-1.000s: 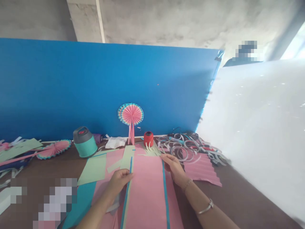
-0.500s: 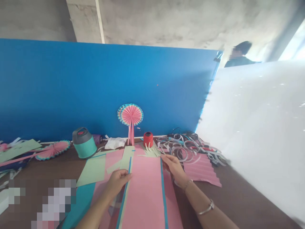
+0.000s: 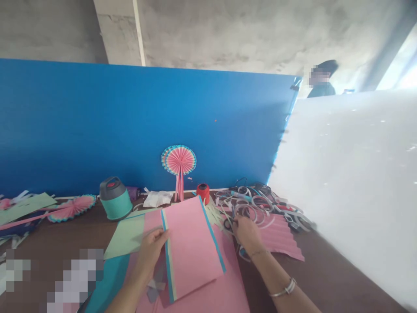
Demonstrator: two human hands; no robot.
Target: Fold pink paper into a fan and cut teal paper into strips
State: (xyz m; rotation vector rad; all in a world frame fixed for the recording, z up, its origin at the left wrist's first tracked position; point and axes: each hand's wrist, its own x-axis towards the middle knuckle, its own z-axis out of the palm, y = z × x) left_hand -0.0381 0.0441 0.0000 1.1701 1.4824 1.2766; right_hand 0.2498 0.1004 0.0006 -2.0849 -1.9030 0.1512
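Observation:
My left hand [image 3: 152, 248] pinches the left edge of a pink paper sheet [image 3: 190, 248] with blue strips along both long sides. The sheet is raised off the table and turned a little to the left. My right hand [image 3: 248, 233] is off the sheet, to its right, with the fingers curled on a dark looped thing that looks like scissors [image 3: 229, 224]. More pink paper [image 3: 224, 295] lies flat under the raised sheet.
A pink paper fan [image 3: 179, 160] stands against the blue board [image 3: 97, 126], with a red spool [image 3: 203, 191] and a teal jar [image 3: 114, 199] beside it. Curled strips [image 3: 260, 201], pleated pink paper [image 3: 282, 238] and green paper [image 3: 128, 234] lie around. A person [image 3: 321, 80] stands behind the white partition [image 3: 352, 182].
My right hand has let go of the sheet's right edge and moved right to the dark loops. My left hand has lifted and turned the sheet, which now looks shorter.

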